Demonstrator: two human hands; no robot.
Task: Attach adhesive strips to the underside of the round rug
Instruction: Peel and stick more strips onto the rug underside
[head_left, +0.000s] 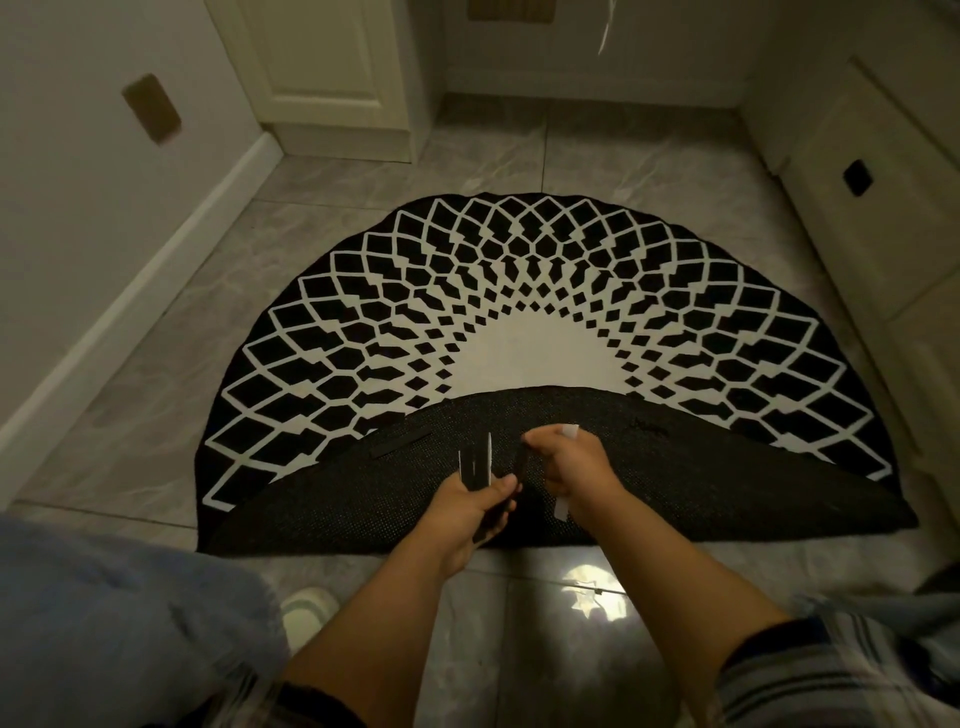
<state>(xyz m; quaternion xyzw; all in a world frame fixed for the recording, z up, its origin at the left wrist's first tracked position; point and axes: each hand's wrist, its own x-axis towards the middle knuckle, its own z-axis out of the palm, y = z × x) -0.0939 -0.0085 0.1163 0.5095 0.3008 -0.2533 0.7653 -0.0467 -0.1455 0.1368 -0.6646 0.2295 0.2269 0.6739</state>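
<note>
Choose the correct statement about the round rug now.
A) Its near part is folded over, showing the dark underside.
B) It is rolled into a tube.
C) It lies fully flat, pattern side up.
A: the rug's near part is folded back, its dark underside facing up.

Dim, warm-tinted room light. Just below my right hand (569, 470) a bright glare patch (592, 597) sits on the glossy floor tiles (322, 338). My left hand (475, 506) looks soft and slightly smeared. Beyond both hands the walls bow outward, wide-angle distortion. Near corners beside my forearms are blurred. Shadows are soft and faint.
</note>
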